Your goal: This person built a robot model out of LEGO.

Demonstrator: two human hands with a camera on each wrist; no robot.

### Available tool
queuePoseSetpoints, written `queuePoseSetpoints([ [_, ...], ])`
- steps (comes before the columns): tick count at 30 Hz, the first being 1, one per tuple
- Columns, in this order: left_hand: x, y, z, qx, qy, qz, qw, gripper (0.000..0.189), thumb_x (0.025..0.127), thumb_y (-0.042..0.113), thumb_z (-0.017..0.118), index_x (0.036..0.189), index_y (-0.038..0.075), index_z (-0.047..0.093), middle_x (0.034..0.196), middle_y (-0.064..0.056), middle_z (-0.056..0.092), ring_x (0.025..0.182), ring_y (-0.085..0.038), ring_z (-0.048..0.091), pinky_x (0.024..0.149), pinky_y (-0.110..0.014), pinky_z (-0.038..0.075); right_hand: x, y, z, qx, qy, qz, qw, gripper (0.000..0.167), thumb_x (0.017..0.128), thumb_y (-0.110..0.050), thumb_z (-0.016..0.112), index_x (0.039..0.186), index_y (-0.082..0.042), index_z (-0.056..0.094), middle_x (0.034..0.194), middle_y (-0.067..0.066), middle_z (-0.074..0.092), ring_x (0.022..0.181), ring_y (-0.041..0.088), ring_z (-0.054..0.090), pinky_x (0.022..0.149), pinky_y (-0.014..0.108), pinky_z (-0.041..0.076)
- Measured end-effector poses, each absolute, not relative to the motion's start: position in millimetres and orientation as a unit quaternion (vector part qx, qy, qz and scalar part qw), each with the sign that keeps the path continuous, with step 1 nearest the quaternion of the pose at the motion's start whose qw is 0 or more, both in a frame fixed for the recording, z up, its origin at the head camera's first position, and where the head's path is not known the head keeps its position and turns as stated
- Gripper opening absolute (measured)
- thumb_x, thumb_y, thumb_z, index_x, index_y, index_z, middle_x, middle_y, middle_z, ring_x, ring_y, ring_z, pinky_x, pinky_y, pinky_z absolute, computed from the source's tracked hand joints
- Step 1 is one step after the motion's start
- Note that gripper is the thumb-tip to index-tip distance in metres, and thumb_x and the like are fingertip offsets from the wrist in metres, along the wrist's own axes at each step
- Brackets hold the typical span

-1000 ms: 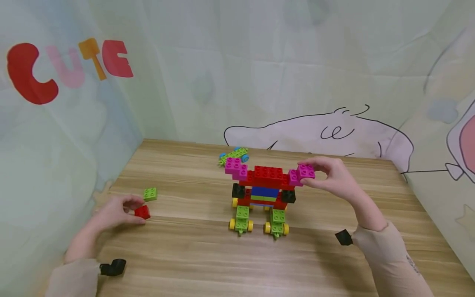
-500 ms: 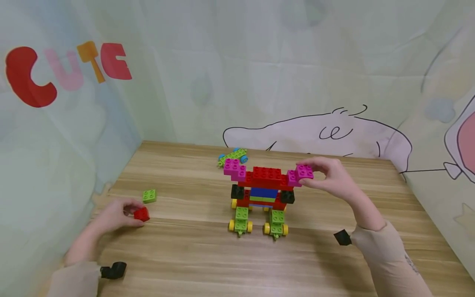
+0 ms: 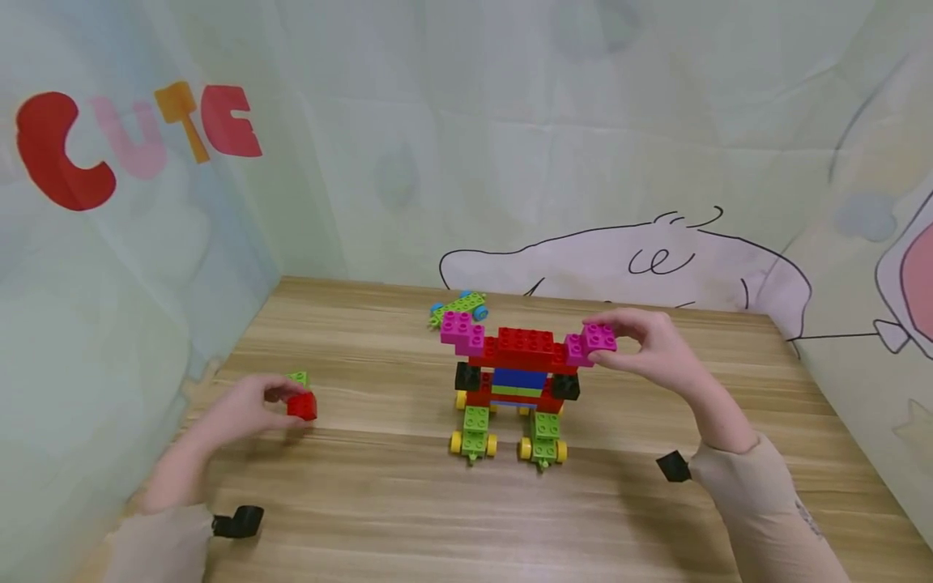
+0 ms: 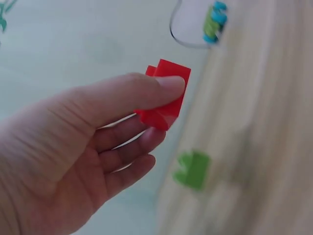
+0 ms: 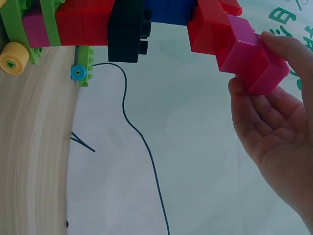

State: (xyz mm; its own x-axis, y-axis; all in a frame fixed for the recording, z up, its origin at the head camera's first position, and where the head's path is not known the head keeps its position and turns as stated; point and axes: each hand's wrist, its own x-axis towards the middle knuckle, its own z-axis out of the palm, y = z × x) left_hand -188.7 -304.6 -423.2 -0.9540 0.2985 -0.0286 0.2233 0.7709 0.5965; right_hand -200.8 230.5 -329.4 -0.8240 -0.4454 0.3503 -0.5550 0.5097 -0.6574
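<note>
My left hand (image 3: 251,409) pinches a small red toy brick (image 4: 168,95) between thumb and fingers at the left of the table. In the head view the brick overlaps the edge of a light green brick (image 3: 299,378) lying behind it. My right hand (image 3: 649,348) pinches the outer pink brick (image 3: 601,336) at the right end of a built brick figure (image 3: 526,346). That figure stands upright on green wheeled bases (image 3: 475,441) with yellow wheels. It has a red top, a blue middle, black side bricks (image 3: 565,385) and stepped pink bricks (image 3: 461,326) at its left end.
A green wheeled base with blue wheels (image 3: 459,308) lies behind the figure, near the back of the wooden table (image 3: 379,502). A printed cloth (image 3: 364,146) hangs along the back and sides. Black wrist camera pieces (image 3: 239,522) stick out from both sleeves.
My left hand has lifted the red brick and shifted it a little to the right, partly covering the green brick. My right hand keeps its pinch on the pink brick.
</note>
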Motion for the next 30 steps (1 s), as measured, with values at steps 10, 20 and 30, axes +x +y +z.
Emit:
queuePoseSetpoints([
  [10, -195, -247, -364, 0.204, 0.927, 0.315, -0.017, 0.040, 0.079, 0.015, 0.081, 0.115, 0.001, 0.068, 0.107, -0.011, 0.071, 0.099, -0.030, 0.061, 0.087, -0.049, 0.050, -202, 231, -330, 0.292, -0.869, 0.393, 0.072, 0.037, 0.081, 0.000, 0.076, 0.116, 0.001, 0.067, 0.108, 0.013, 0.071, 0.092, 0.003, 0.060, 0.088, 0.010, 0.048],
  [20, -204, -181, -316, 0.314, 0.883, 0.324, -0.132, 0.038, 0.076, 0.009, 0.083, 0.113, 0.008, 0.070, 0.107, -0.004, 0.070, 0.095, -0.019, 0.061, 0.082, -0.040, 0.053, -202, 234, -328, 0.288, -0.869, 0.394, 0.081, 0.038, 0.082, 0.000, 0.075, 0.118, 0.002, 0.066, 0.109, 0.013, 0.071, 0.094, 0.000, 0.060, 0.090, 0.009, 0.047],
  [30, -213, -131, -296, 0.358, 0.845, 0.365, -0.158, 0.039, 0.079, 0.010, 0.081, 0.116, 0.005, 0.070, 0.106, -0.006, 0.069, 0.098, -0.020, 0.059, 0.086, -0.038, 0.051, -201, 225, -311, 0.282, -0.856, 0.421, 0.106, 0.039, 0.084, -0.001, 0.073, 0.122, 0.001, 0.063, 0.119, 0.017, 0.068, 0.103, -0.004, 0.059, 0.095, 0.010, 0.044],
])
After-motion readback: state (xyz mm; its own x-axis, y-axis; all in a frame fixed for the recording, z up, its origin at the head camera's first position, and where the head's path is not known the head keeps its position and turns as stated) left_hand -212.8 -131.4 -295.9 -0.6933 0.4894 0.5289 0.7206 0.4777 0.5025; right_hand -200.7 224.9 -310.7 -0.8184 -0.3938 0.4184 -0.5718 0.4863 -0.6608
